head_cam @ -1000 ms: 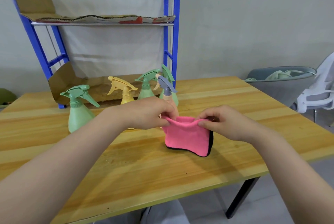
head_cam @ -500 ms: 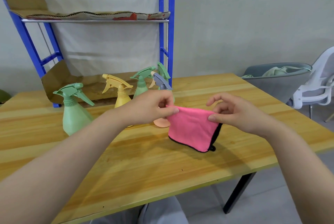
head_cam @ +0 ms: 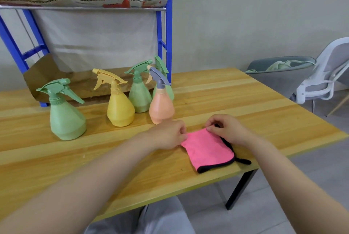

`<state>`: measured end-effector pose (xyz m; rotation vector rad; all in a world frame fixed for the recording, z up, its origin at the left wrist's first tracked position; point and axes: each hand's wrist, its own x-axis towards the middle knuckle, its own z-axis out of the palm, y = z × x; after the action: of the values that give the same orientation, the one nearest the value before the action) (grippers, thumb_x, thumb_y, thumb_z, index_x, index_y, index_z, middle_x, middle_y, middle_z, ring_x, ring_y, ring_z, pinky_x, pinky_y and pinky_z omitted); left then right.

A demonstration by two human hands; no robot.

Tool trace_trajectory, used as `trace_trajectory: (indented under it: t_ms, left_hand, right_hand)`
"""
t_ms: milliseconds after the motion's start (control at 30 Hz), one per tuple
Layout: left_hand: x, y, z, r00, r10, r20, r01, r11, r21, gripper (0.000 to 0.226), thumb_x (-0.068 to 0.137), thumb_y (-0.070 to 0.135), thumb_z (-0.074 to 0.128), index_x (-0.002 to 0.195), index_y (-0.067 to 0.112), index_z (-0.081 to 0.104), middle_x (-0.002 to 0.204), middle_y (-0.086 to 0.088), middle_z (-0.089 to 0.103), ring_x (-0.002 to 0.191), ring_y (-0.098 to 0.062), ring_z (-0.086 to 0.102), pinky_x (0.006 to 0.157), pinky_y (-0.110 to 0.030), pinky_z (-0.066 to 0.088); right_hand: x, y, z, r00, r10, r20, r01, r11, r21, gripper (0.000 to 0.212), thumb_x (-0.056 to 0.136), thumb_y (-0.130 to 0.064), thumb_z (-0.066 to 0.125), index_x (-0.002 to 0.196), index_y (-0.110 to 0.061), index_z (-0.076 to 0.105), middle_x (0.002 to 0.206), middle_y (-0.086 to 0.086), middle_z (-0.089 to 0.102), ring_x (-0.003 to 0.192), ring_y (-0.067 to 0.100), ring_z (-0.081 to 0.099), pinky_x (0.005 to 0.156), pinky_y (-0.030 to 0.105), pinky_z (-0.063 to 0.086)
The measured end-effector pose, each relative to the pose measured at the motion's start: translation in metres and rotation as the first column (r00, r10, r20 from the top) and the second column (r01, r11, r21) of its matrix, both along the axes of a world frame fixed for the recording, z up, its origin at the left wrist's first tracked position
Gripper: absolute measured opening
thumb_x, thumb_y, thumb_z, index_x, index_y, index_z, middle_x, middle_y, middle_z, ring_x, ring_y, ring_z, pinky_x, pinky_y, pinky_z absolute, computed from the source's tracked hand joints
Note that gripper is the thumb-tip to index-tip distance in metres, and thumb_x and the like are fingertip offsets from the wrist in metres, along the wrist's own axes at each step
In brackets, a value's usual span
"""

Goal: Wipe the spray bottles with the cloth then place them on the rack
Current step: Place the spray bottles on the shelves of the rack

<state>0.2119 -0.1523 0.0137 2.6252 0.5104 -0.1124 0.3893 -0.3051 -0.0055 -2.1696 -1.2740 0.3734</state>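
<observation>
Lowered since a moment ago: pink cloth [head_cam: 206, 148] now flat on surface [head_cam: 245, 101], far corners pinched by left hand [head_cam: 168, 135] and right hand [head_cam: 225, 129] fingers. Spray bottles [head_cam: 120, 105] unwiped, off rack [head_cam: 163, 25].

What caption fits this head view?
Both hands, left hand and right hand, pinch the pink cloth on the table before five unwiped spray bottles.
</observation>
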Motion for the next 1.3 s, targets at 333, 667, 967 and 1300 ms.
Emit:
trace_trajectory:
  t_ms: [333, 667, 967, 1300]
  left_hand:
    - [-0.015, -0.027, -0.013, 0.951, -0.265, 0.158, 0.206, 0.927, 0.313, 0.036, 0.096, 0.050, 0.048, 0.117, 0.024, 0.063, 0.111, 0.004, 0.061, 0.103, -0.017, 0.056, 0.087, -0.036, 0.048]
    - [-0.034, -0.021, -0.025, 0.965, -0.262, 0.006, 0.253, 0.937, 0.240, 0.080, 0.091, 0.068, 0.043, 0.156, 0.030, 0.017, 0.165, 0.009, 0.012, 0.151, -0.012, 0.006, 0.123, -0.037, 0.002]
    - [-0.132, 0.036, -0.014, 0.959, -0.020, 0.281, -0.038, 0.979, 0.198, 0.041, 0.097, 0.047, 0.051, 0.134, 0.032, 0.052, 0.138, 0.015, 0.052, 0.131, -0.003, 0.040, 0.109, -0.022, 0.030]
    - [-0.284, 0.127, -0.008, 0.848, 0.403, 0.344, -0.457, 0.884, 0.092, 0.015, 0.095, 0.027, 0.058, 0.105, 0.034, 0.068, 0.106, 0.023, 0.063, 0.102, 0.002, 0.056, 0.088, -0.020, 0.046]
  right_hand:
    - [-0.024, -0.030, -0.008, 0.910, 0.143, 0.389, -0.184, 0.980, 0.072, 0.033, 0.095, -0.040, 0.051, 0.120, -0.025, 0.068, 0.125, -0.011, 0.064, 0.117, 0.005, 0.052, 0.103, 0.025, 0.039]
    - [-0.043, -0.041, -0.001, 0.904, 0.233, 0.358, -0.083, 0.918, -0.389, 0.082, 0.085, -0.074, 0.013, 0.157, -0.036, 0.013, 0.165, -0.016, 0.007, 0.152, 0.004, 0.000, 0.123, 0.032, -0.004]
    - [-0.114, 0.035, 0.018, 0.943, 0.218, 0.251, -0.227, 0.974, 0.006, 0.034, 0.096, -0.042, 0.056, 0.130, -0.036, 0.055, 0.141, -0.021, 0.045, 0.131, 0.001, 0.041, 0.104, 0.016, 0.032]
    - [-0.229, 0.187, 0.025, 0.944, 0.328, -0.031, -0.321, 0.938, 0.133, 0.039, 0.098, -0.027, 0.060, 0.135, -0.025, 0.050, 0.134, -0.010, 0.055, 0.122, 0.006, 0.052, 0.107, 0.030, 0.044]
